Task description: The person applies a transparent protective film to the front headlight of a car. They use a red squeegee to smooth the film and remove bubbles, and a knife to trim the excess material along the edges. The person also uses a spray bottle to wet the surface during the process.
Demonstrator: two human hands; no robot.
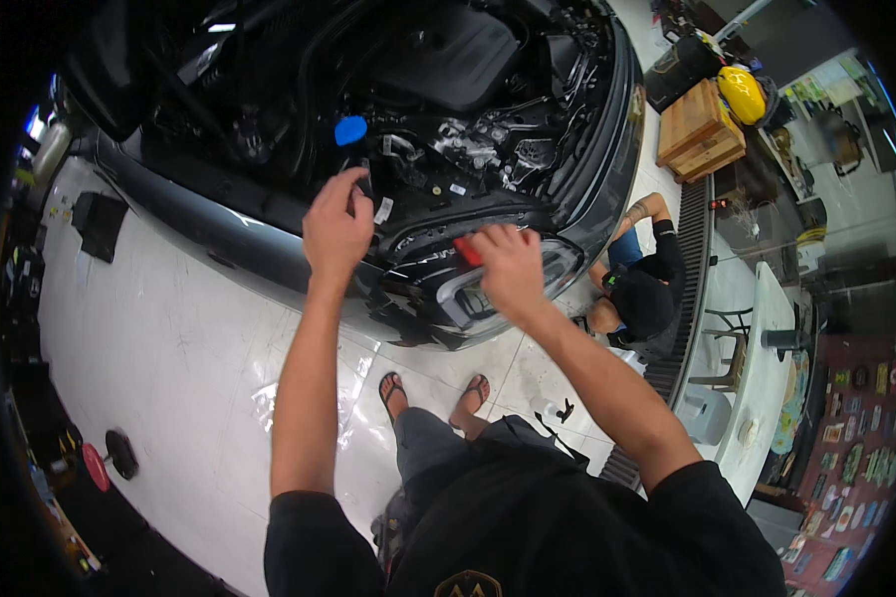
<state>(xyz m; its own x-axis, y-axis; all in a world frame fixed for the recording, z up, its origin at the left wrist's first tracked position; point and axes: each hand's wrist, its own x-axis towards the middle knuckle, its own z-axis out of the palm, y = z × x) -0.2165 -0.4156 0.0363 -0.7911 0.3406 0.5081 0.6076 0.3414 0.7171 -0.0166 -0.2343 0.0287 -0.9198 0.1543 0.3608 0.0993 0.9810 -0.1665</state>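
Note:
The open engine bay [438, 70] of a dark grey car lies in front of me. My left hand [338, 227] is over its front edge, thumb and fingers bent together. Something small and dark [364, 181] shows at those fingertips, too unclear to name. Just beyond them sits a blue cap [350, 130] among black engine parts. My right hand [511, 267] is closed around a small red piece [467, 251], whose kind I cannot make out. That hand is above the headlight [561, 261] at the car's front corner, and covers part of it.
A co-worker in a black cap [643, 302] crouches to the right, beside the car's side. Behind are a wooden crate [700, 132] and a yellow rounded object [742, 96]. A white table [762, 368] stands at the right. A floor grate [689, 269] runs past it.

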